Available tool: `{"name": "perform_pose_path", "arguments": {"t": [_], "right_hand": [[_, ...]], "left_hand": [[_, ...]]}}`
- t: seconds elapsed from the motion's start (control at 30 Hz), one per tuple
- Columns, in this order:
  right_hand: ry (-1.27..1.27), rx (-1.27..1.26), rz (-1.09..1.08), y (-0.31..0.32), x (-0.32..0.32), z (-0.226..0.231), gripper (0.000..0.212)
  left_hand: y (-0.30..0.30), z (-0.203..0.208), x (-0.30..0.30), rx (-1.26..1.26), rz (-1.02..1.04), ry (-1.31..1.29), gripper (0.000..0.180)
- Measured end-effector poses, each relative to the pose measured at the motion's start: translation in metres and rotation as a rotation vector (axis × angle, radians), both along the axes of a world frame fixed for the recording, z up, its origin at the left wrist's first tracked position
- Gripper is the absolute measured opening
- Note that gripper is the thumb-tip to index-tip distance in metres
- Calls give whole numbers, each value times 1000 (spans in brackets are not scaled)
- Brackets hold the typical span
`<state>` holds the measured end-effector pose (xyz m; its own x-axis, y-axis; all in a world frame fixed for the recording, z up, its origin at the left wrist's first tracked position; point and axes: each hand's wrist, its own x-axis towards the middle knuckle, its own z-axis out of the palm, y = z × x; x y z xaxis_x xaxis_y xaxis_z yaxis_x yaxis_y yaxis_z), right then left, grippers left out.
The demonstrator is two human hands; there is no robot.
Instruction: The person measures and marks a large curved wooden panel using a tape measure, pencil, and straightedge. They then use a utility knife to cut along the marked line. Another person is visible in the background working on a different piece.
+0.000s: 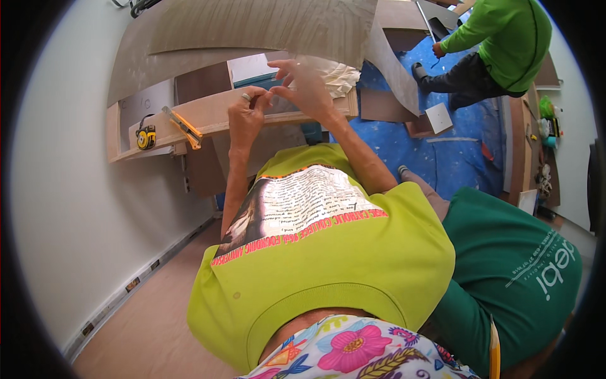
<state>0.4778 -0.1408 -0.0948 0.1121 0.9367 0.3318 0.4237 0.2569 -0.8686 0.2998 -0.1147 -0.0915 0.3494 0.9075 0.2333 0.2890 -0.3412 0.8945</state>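
Note:
Over the edge of a wooden frame (218, 107), my two hands meet. My left hand (246, 123), with a ring on one finger, is closed in a pinch; whatever lies between its fingertips is too small to make out. Against those fingertips rests the thumb side of my right hand (309, 91), its other fingers stretched out and apart, slightly blurred. On the frame left of my hands lie an orange utility knife (183, 128) and a yellow and black tape measure (146, 136). Crumpled cream cloth or paper (338, 81) sits behind my right hand.
A wood-grain sheet (252, 28) covers the frame's far side. A person in bright green (499, 44) stands far right on blue floor sheeting (442, 158), holding a long thin bar. Another person in dark green (511, 271) is close on my right. A white wall (69, 158) borders the left.

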Motion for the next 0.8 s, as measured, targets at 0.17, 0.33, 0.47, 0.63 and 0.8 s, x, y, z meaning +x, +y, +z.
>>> {"name": "perform_pose_path", "arguments": {"t": [0.17, 0.33, 0.47, 0.63, 0.8], "right_hand": [[-114, -35, 48, -1, -1, -1, 46], [-100, -20, 70, 2, -1, -4, 33], [-9, 52, 86, 6, -3, -11, 21], [169, 96, -81, 2, -4, 6, 17], [189, 108, -156, 1, 1, 5, 28]], "left_hand": [[1, -2, -12, 52, -82, 108, 7], [1, -7, -13, 36, -78, 51, 5], [7, -10, -10, 27, -39, -72, 13], [17, -19, -20, -19, 69, -225, 34], [21, -29, -17, -1, 107, -234, 43]]}}
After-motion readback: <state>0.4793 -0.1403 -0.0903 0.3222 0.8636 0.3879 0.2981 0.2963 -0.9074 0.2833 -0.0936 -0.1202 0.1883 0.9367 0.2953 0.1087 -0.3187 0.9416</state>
